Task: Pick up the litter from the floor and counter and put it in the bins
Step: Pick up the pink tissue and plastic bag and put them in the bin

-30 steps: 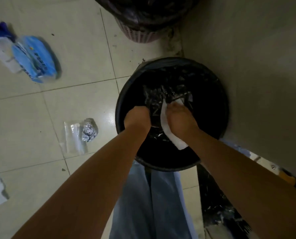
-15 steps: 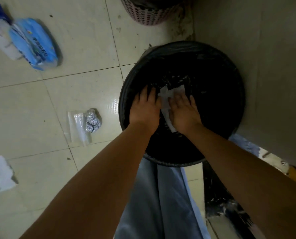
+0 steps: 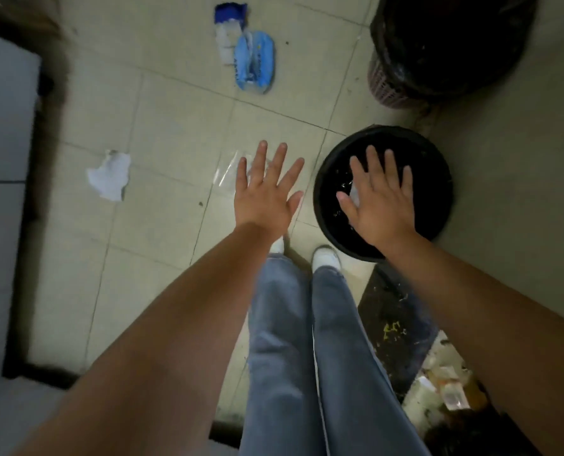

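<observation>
bin [image 3: 437, 179] black | wrapper [image 3: 255, 62] blue | paper scrap [image 3: 109, 176] white | jeans [image 3: 307, 357] blue

Your round black bin [image 3: 438, 179] stands at 3 o'clock from your feet, lined with a dark bag, a pale scrap just visible inside it. A larger dark-bagged bin in a pink lattice basket [image 3: 386, 90] sits at 1 o'clock. On the tiled floor lie a crumpled white paper [image 3: 109, 176] at 9 o'clock, a clear plastic wrapper [image 3: 226, 171] at 11 o'clock, and a blue-and-white packet [image 3: 254, 62] at 12 o'clock, flat and well apart.
</observation>
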